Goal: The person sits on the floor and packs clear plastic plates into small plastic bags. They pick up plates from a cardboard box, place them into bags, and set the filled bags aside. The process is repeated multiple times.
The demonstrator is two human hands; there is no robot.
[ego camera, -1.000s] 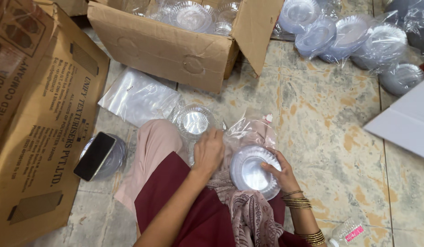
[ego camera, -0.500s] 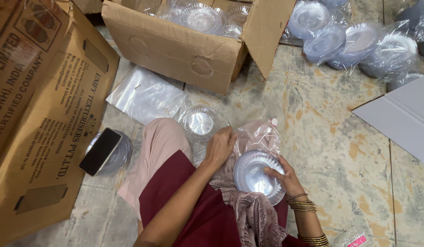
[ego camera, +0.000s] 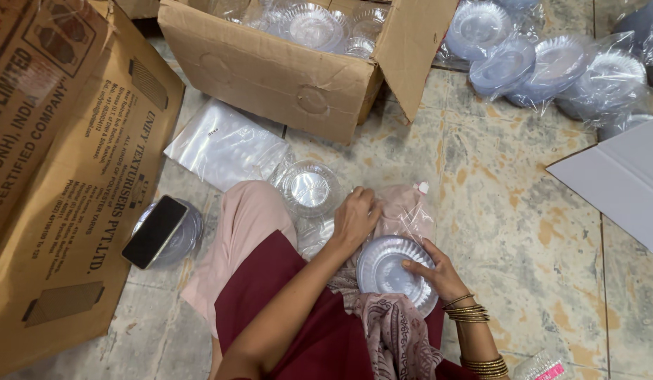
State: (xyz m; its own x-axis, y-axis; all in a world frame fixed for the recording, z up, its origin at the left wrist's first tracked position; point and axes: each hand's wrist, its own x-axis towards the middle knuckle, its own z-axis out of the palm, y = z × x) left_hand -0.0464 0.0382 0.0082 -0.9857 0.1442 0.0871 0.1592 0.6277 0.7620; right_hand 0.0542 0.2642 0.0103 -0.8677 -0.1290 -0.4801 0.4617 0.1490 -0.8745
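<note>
Head view: my right hand (ego camera: 439, 271) is gripping the rim of a clear plastic plate stack (ego camera: 393, 271) in my lap, while my left hand (ego camera: 354, 219) is pinching the thin plastic bag (ego camera: 404, 211), now pulled closer over the stack than a moment ago. Bag edges are blurring together. Farther off, a cardboard box (ego camera: 270, 77) is holding more plates, partly cut off.

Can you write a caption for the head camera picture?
Seated on the floor, left hand holds a clear bag while right hand grips stacked plastic plates.
</note>
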